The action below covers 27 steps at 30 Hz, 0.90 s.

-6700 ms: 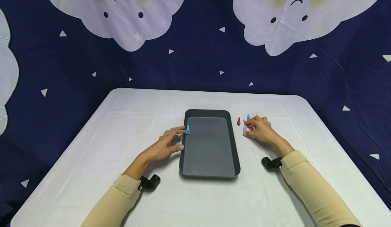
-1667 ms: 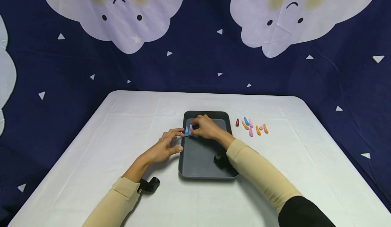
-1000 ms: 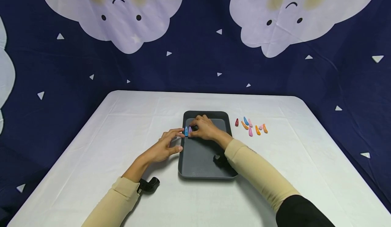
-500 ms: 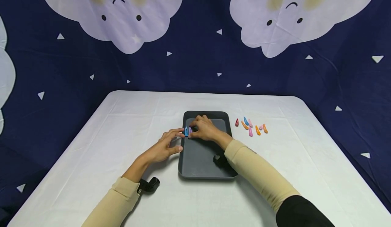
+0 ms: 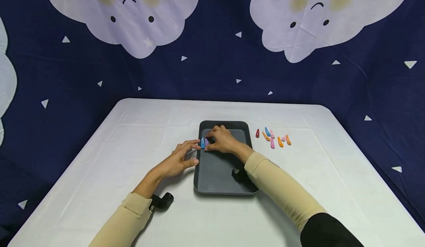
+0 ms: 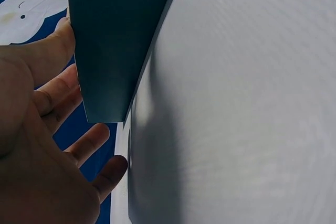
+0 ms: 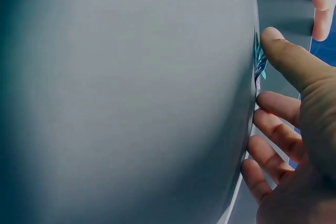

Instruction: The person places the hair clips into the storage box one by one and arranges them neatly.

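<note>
A dark grey tray [image 5: 225, 173] lies on the white table. Against its left wall stands a blue snap hair clip [image 5: 203, 143], upright in the head view. Just to the right of it is a purple hair clip [image 5: 206, 142], nearly parallel and very close. My right hand [image 5: 223, 140] reaches over the tray and pinches the purple clip lengthwise between thumb and fingers, partly hiding it. In the right wrist view the fingertips [image 7: 268, 99] touch the tray floor. My left hand [image 5: 179, 159] has its fingers spread and touches the outside of the tray's left wall [image 6: 113, 51].
Right of the tray lie loose hair clips: a red one [image 5: 257, 133], a blue one [image 5: 267, 131], several orange ones [image 5: 280, 141] and several pink ones [image 5: 272, 143]. Behind the table hangs a dark blue cloth [image 5: 219, 66] with clouds. Each wrist wears a black camera [image 5: 162, 201].
My right hand has carried the purple clip from the group on the right into the tray, beside the blue clip. Over the last second it barely moves. The left hand stays at the tray.
</note>
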Tool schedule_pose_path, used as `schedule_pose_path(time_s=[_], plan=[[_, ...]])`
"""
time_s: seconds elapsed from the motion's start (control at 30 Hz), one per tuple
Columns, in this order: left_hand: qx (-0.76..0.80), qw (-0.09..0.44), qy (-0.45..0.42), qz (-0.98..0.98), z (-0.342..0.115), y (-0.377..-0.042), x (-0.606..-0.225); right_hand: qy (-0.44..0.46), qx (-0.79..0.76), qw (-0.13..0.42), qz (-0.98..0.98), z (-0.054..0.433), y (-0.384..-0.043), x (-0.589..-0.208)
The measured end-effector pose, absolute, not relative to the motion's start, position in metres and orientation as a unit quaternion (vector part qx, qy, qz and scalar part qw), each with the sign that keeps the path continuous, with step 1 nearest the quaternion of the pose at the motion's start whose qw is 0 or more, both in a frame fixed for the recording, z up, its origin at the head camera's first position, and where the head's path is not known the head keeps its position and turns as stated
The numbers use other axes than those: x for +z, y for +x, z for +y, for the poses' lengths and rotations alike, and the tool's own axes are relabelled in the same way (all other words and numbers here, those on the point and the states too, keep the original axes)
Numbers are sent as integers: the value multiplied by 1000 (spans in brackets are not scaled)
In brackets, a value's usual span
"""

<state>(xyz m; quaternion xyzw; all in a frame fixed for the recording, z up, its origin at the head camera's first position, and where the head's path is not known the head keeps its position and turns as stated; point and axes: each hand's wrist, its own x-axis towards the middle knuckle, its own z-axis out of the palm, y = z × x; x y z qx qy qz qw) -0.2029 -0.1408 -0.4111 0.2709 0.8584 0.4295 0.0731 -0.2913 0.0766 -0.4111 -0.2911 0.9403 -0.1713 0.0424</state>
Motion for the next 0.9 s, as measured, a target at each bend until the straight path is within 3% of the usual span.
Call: schedule_pose_path(time_s=[0.9], plan=[[427, 73, 267, 861, -140, -202, -410, -274, -236, 40, 931, 94, -288, -381]])
